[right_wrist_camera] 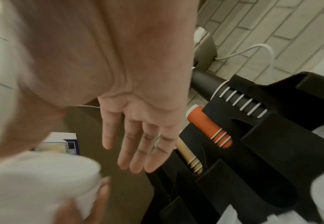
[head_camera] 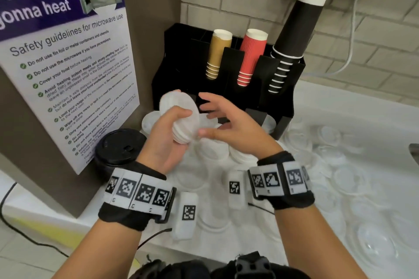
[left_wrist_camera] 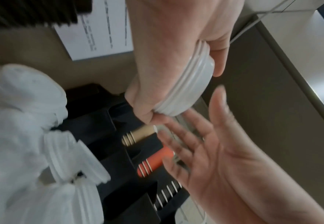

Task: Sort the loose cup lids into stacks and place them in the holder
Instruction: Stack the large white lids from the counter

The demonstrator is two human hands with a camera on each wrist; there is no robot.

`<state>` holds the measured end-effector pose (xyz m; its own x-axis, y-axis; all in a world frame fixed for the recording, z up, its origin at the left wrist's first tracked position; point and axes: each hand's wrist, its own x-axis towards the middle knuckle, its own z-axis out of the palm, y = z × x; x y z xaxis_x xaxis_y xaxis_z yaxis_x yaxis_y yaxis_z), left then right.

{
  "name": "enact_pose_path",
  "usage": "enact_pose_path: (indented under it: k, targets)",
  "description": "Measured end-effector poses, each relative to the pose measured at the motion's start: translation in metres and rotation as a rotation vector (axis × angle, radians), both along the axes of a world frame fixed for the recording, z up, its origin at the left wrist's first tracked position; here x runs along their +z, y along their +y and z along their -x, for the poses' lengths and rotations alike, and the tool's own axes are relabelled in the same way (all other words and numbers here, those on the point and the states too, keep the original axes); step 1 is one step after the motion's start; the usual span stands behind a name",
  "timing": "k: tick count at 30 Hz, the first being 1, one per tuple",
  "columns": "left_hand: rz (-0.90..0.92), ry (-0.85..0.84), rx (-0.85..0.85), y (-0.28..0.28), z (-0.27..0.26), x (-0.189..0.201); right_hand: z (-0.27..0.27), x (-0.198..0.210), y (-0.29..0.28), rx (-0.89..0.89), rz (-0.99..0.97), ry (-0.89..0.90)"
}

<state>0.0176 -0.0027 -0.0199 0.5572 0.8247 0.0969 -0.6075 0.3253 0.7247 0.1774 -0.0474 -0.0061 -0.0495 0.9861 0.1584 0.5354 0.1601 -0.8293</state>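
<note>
My left hand [head_camera: 167,136] grips a short stack of white cup lids [head_camera: 179,115] on edge, thumb over the front, in front of the black holder [head_camera: 181,61]. In the left wrist view the same white lid stack [left_wrist_camera: 186,84] sits between thumb and fingers of my left hand [left_wrist_camera: 166,63]. My right hand [head_camera: 222,120] hovers just right of the stack with fingers spread and straight, holding nothing; in the right wrist view my right hand [right_wrist_camera: 138,136] is flat, with the lid stack [right_wrist_camera: 38,178] at lower left. More white lid stacks [head_camera: 213,149] stand on the counter below my hands.
The holder carries tan cups [head_camera: 217,54], red cups [head_camera: 249,56] and black cups [head_camera: 292,41]. A black lid stack [head_camera: 120,149] sits at left by a microwave safety poster [head_camera: 68,75]. Many clear dome lids [head_camera: 349,179] lie scattered on the white counter at right.
</note>
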Motion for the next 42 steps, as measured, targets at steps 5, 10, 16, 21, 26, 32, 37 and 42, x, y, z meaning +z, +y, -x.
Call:
enact_pose_path:
  k: [5,10,16,21,26,32,37,42]
  targets:
    - [-0.042,0.053,0.144,0.009,0.029,0.009,-0.023,0.011,0.019,-0.012,0.076,-0.291]
    - [-0.037,0.045,0.167,0.007,0.043,0.009,-0.007,-0.005,0.015,0.330,0.272,-0.677]
    - [-0.048,0.105,0.177,0.002,0.044,0.009,0.026,-0.033,-0.014,0.714,0.398,-0.838]
    - [-0.102,0.159,0.144,0.000,0.037,0.012,0.027,-0.051,-0.031,0.838,0.330,-1.173]
    - [-0.130,0.187,0.098,-0.002,0.030,0.010,0.024,-0.059,-0.035,0.817,0.340,-1.164]
    - [-0.159,0.213,0.116,-0.002,0.027,0.009,0.003,-0.020,-0.024,0.607,0.317,-0.661]
    - [-0.225,0.278,0.142,-0.001,0.024,0.006,-0.016,0.010,-0.018,0.103,0.023,-0.198]
    - [-0.254,0.310,0.173,-0.003,0.018,0.001,0.013,0.000,-0.027,0.002,-0.159,0.303]
